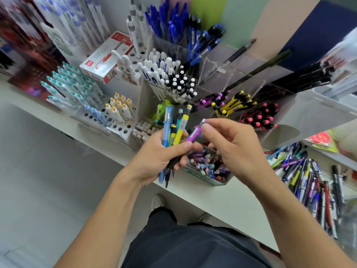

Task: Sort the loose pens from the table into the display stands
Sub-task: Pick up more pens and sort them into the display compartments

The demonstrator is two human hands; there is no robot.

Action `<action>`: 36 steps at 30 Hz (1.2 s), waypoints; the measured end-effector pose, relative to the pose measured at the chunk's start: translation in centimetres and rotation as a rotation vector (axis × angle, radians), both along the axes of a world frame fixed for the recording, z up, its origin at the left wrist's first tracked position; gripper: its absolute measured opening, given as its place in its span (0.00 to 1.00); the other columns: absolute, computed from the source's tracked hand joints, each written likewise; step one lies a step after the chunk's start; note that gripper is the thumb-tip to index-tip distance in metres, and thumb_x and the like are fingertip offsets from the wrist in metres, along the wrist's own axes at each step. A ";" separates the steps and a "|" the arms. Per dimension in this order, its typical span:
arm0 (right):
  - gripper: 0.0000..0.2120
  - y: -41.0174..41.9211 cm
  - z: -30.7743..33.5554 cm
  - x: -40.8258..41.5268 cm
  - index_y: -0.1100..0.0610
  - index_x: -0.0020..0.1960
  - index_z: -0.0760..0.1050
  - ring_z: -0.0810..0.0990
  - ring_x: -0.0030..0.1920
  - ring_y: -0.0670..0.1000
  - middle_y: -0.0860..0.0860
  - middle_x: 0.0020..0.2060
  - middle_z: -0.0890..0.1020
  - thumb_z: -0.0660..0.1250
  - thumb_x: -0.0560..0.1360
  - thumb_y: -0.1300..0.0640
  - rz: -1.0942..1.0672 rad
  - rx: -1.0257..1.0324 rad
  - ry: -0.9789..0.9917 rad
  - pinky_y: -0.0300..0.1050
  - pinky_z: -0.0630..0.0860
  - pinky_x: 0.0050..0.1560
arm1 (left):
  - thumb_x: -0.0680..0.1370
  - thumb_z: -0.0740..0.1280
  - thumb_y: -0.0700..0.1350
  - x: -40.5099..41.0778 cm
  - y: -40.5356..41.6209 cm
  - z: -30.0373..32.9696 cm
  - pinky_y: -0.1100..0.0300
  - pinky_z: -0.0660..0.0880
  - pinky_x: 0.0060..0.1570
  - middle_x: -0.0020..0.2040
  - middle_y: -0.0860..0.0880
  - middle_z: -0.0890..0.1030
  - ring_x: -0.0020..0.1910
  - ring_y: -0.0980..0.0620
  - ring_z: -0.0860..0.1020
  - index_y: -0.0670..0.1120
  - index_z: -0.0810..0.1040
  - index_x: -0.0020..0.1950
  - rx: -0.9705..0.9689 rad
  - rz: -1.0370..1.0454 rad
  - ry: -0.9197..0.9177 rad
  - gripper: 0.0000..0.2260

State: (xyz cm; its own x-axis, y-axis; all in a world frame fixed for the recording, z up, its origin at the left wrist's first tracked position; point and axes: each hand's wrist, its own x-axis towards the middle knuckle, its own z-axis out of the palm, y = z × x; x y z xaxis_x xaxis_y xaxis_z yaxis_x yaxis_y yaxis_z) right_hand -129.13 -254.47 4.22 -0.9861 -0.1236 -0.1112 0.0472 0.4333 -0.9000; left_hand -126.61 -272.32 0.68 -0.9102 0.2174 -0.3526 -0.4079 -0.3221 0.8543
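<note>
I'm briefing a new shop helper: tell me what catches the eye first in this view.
Centre frame, the left hand grips a bundle of mixed pens, while the right hand pinches a purple pen at its top. Behind them stand clear display stands packed by colour, and a pile of loose pens lies on the table at right.

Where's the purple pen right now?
In the head view the purple pen sits mid-frame, pinched at its top by the right hand, beside the bundle of pens gripped by the left hand.

Left hand (160,151) clenched; right hand (231,144) pinching.
</note>
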 end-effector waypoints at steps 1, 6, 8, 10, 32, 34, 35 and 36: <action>0.06 0.1 0.3 0.1 0.57 0.52 0.83 0.80 0.33 0.43 0.48 0.38 0.85 0.71 0.78 0.56 -0.028 -0.156 -0.086 0.35 0.74 0.35 | 0.74 0.69 0.39 0.0 0.5 0.4 0.63 0.72 0.25 0.42 0.43 0.86 0.27 0.52 0.76 0.43 0.74 0.52 0.013 -0.065 0.012 0.08; 0.05 2.1 0.9 0.2 0.63 0.45 0.81 0.78 0.33 0.49 0.55 0.34 0.81 0.70 0.78 0.62 -0.092 -0.312 -0.087 0.41 0.76 0.35 | 0.74 0.69 0.45 -0.6 2.4 0.8 0.60 0.77 0.27 0.39 0.44 0.85 0.29 0.50 0.80 0.41 0.75 0.52 -0.065 -0.115 0.023 0.10; 0.03 3.6 2.6 0.5 0.61 0.47 0.80 0.81 0.34 0.50 0.52 0.35 0.82 0.68 0.78 0.64 -0.139 -0.343 0.100 0.40 0.78 0.37 | 0.77 0.67 0.48 -0.8 2.5 0.4 0.60 0.73 0.25 0.39 0.43 0.82 0.27 0.50 0.76 0.39 0.73 0.50 -0.108 -0.061 0.023 0.12; 0.03 5.1 4.7 0.6 0.60 0.50 0.79 0.83 0.36 0.51 0.50 0.36 0.83 0.67 0.79 0.65 -0.210 -0.353 0.300 0.41 0.80 0.40 | 0.77 0.67 0.48 -0.9 2.4 0.1 0.63 0.67 0.24 0.36 0.45 0.76 0.25 0.53 0.69 0.40 0.70 0.47 -0.067 0.019 -0.001 0.12; 0.06 0.3 3.6 -3.2 0.57 0.45 0.83 0.76 0.26 0.44 0.51 0.30 0.82 0.74 0.77 0.55 0.061 0.059 0.021 0.40 0.73 0.30 | 0.73 0.72 0.41 -0.3 1.6 2.0 0.63 0.73 0.26 0.38 0.43 0.82 0.28 0.52 0.76 0.41 0.76 0.53 -0.109 0.048 0.098 0.11; 0.06 0.8 3.7 -3.6 0.59 0.43 0.81 0.75 0.25 0.45 0.52 0.29 0.81 0.71 0.79 0.60 -0.020 -0.046 0.048 0.39 0.73 0.29 | 0.78 0.68 0.44 -0.4 1.9 1.9 0.63 0.72 0.26 0.38 0.44 0.80 0.28 0.53 0.74 0.41 0.73 0.51 -0.106 0.039 0.101 0.07; 0.07 1.1 3.9 -3.7 0.60 0.42 0.80 0.75 0.25 0.45 0.52 0.29 0.81 0.69 0.79 0.62 -0.043 -0.091 0.073 0.39 0.73 0.29 | 0.81 0.65 0.44 -0.4 2.0 1.8 0.63 0.71 0.26 0.38 0.42 0.77 0.28 0.52 0.73 0.41 0.71 0.51 -0.102 0.029 0.088 0.06; 0.07 1.4 4.2 -3.6 0.61 0.42 0.80 0.76 0.26 0.45 0.52 0.31 0.82 0.69 0.79 0.63 -0.041 -0.130 0.091 0.39 0.74 0.28 | 0.82 0.63 0.43 -0.4 2.1 1.8 0.63 0.69 0.26 0.38 0.41 0.73 0.28 0.52 0.71 0.42 0.69 0.51 -0.082 0.005 0.066 0.06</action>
